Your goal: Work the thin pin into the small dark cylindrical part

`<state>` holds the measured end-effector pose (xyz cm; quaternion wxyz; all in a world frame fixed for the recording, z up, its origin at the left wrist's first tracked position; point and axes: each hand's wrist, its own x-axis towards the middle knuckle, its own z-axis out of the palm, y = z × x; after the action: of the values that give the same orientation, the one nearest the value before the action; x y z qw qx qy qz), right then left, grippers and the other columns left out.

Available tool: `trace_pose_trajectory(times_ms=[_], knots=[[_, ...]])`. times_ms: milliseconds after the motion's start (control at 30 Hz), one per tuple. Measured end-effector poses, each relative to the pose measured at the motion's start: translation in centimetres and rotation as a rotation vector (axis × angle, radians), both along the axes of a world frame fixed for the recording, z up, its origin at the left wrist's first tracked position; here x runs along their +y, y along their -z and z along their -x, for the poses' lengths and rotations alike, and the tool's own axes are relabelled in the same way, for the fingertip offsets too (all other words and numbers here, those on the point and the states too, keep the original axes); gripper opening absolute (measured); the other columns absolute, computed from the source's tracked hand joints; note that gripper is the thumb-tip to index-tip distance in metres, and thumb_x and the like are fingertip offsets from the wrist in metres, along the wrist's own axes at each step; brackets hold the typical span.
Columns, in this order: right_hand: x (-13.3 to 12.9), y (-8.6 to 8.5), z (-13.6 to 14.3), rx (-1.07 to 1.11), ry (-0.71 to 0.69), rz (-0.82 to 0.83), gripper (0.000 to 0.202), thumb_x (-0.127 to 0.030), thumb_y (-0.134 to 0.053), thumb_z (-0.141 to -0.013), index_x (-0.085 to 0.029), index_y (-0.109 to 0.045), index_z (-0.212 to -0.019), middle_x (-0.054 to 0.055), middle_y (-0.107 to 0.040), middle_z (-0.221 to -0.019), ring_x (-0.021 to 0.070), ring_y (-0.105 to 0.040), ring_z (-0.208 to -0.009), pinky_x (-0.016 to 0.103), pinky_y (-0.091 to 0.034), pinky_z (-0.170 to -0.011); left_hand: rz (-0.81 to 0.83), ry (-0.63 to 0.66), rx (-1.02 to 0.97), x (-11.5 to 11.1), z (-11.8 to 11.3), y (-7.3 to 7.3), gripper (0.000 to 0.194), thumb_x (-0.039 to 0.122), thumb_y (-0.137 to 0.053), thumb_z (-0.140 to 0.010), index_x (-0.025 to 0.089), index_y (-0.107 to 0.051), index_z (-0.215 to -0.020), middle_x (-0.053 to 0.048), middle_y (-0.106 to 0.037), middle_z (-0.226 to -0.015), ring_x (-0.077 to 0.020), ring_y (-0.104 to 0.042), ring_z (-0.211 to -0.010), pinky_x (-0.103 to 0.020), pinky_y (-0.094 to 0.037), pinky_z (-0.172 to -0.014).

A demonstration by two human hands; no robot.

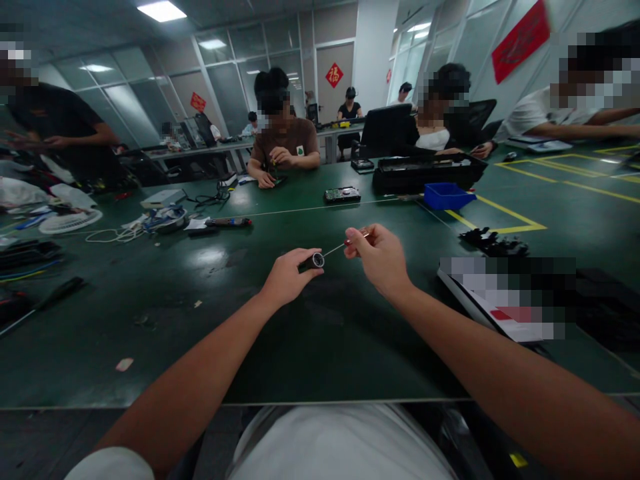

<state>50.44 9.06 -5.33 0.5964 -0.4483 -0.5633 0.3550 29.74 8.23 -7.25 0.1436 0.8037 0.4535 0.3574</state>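
Near the middle of the view my left hand (291, 275) grips a small black cylinder (318, 261) between thumb and fingers. Its round end, with a pale ring, faces me and to the right. My right hand (379, 259) is closed around the red handle of a thin screwdriver (334, 251). The metal shaft points left, its tip at the rim of the cylinder; whether it touches or goes inside I cannot tell. Both hands are held above the green table (320, 353).
A hard drive (343, 194) lies ahead, with a blue bin (449, 197) and a long black tray (430, 172) to its right. Black parts (495, 242) sit at right. Cables (163, 220) and a pen-like tool (229, 223) lie left. Several people work around the table.
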Motion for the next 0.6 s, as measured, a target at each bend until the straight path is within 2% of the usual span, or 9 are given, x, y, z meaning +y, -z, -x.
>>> trace_pose_trajectory(times_ms=[200,400,600], knots=[[-0.3,0.2,0.3,0.028,-0.049,-0.022,0.031,-0.050,-0.068,-0.084,-0.020,-0.058,-0.080,0.003,-0.071,-0.069,0.0166,-0.068,-0.062,0.032,-0.054,-0.062,0.004,-0.022,-0.011,0.1,0.0,0.2,0.042,0.023,-0.075,-0.082,0.022,-0.067,-0.123,-0.006,-0.070,-0.118,-0.0213,-0.064,-0.110,-0.037,-0.048,-0.100],[-1.0,-0.8,-0.1,-0.203,0.062,-0.023,0.032,-0.049,-0.067,-0.084,-0.021,-0.059,-0.074,-0.001,-0.063,-0.057,0.0147,-0.060,-0.053,0.029,-0.044,-0.054,-0.012,-0.012,-0.023,0.1,0.0,0.2,0.042,0.023,-0.075,-0.081,0.022,-0.068,-0.123,-0.006,-0.070,-0.119,-0.0215,-0.064,-0.110,-0.038,-0.048,-0.100],[-0.8,-0.5,-0.3,-0.350,-0.038,-0.104,0.010,-0.029,-0.058,-0.088,-0.021,-0.063,-0.085,0.000,-0.067,-0.070,0.0150,-0.063,-0.063,0.029,-0.044,-0.060,-0.004,-0.024,-0.013,0.4,0.3,0.5,0.042,0.020,-0.076,-0.080,0.020,-0.068,-0.121,-0.006,-0.070,-0.117,-0.0212,-0.064,-0.110,-0.037,-0.047,-0.099]])
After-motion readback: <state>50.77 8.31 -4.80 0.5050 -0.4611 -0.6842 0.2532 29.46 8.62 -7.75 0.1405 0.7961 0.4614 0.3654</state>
